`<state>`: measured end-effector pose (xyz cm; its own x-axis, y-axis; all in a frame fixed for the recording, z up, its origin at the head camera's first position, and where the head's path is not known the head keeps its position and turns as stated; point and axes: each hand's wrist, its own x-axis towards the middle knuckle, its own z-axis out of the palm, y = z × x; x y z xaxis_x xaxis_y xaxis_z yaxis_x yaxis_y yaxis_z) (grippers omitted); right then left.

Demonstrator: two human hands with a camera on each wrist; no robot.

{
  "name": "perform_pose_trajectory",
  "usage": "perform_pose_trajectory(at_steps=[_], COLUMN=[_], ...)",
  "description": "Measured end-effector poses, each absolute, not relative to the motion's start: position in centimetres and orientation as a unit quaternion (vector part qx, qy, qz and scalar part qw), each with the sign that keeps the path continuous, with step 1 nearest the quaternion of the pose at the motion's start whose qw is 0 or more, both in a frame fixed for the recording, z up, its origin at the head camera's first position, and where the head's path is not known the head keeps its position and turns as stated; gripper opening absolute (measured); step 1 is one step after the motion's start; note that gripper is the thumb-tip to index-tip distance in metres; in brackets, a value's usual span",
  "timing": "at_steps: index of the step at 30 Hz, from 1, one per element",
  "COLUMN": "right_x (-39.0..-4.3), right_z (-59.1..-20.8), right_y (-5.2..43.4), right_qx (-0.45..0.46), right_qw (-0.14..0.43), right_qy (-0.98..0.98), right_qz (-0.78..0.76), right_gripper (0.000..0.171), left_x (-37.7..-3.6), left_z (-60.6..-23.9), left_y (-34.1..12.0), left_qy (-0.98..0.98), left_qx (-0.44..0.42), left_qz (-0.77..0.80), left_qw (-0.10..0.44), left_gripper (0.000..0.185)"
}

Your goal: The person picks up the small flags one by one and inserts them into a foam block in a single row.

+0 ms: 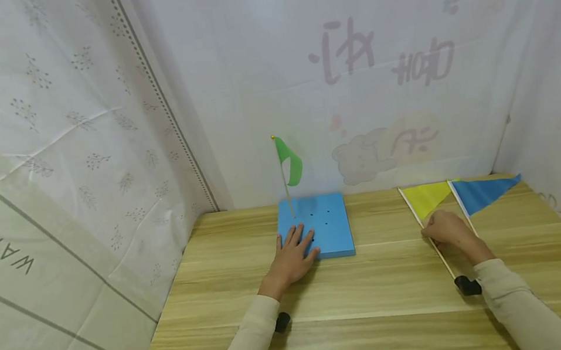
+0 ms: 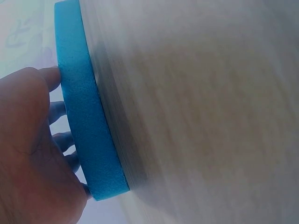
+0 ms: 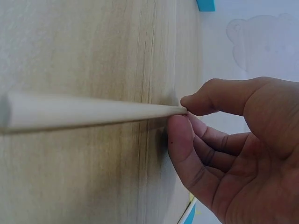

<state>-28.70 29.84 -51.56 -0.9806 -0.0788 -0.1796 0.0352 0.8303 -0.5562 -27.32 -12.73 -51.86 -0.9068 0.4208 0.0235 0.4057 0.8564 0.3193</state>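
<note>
Yellow flag [image 1: 424, 198]: lies flat near the desk's [image 1: 382, 303] far right corner, stick running from the far edge back toward the person.
Right hand [image 1: 447, 231]: on it, thumb and forefinger pinching the stick [image 3: 93, 111].
Blue foam block [image 1: 319, 223]: well left, at the far edge's middle.
Left hand [image 1: 293, 253]: flat, fingers straight, pressing the block's near edge.

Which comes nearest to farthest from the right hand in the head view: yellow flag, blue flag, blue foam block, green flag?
1. yellow flag: its stick is pinched by the right hand.
2. blue flag: just right, stick beside the hand.
3. blue foam block: left, under the left hand.
4. green flag: upright in the block's far left corner.
</note>
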Motion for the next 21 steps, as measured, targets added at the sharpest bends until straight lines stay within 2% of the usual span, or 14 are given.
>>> perform_pose_trajectory(at_steps=[21], right_x=[-28.8], right_z=[-49.0], right_y=[28.9], right_qx=[-0.033], right_qw=[0.053], right_qy=[0.938], right_qz=[-0.341], right_gripper=[0.028], left_x=[-27.3], left_z=[-51.9], left_y=[-12.7], left_qy=[0.964], left_qx=[0.216], left_qz=[0.156], left_qw=[0.025], left_gripper=[0.062])
